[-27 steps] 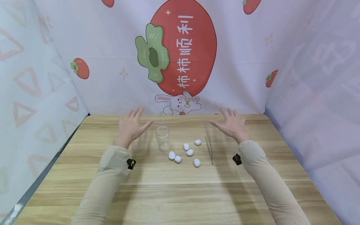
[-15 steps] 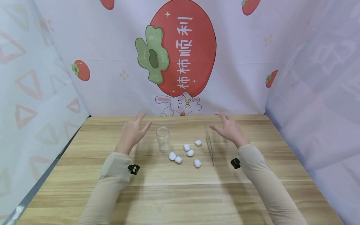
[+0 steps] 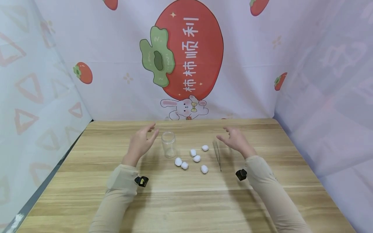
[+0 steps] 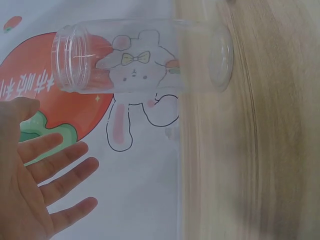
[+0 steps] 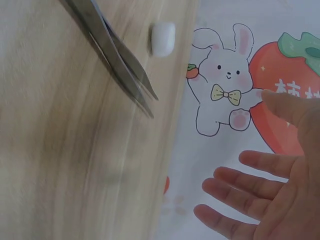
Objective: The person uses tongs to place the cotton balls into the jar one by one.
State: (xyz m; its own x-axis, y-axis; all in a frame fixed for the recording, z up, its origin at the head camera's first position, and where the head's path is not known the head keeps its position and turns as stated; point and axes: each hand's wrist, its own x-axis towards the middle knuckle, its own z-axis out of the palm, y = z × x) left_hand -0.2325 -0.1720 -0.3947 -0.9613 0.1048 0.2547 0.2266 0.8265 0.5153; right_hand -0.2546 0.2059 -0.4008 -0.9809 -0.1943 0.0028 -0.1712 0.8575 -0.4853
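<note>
My left hand [image 3: 141,141] hovers just left of an upright clear glass jar [image 3: 169,145], thumb and fingers spread apart and holding nothing. The jar has no lid on it; its threaded neck shows in the left wrist view, beside the fingers [image 4: 65,185]. On the right, my right hand [image 3: 235,139] is over the table near a pair of metal tweezers [image 3: 217,156], also with nothing in it. The tweezers [image 5: 117,55] lie flat, their pointed tips toward the back. Between jar and tweezers, several white cotton balls [image 3: 196,158] lie scattered, one [image 5: 163,39] close by the tweezers.
Everything stands on a wood-grain table [image 3: 186,207]. A white cloth backdrop [image 3: 116,94] with persimmon and rabbit prints hangs right behind its far edge, and cloth walls rise at both sides. Dark wrist cameras [image 3: 241,174] are worn under the sleeves.
Both hands have lowered and drawn back from the table's far edge, the left moving closer to the jar and the right closer to the tweezers. Their fingers bend more than before. The objects stay put.
</note>
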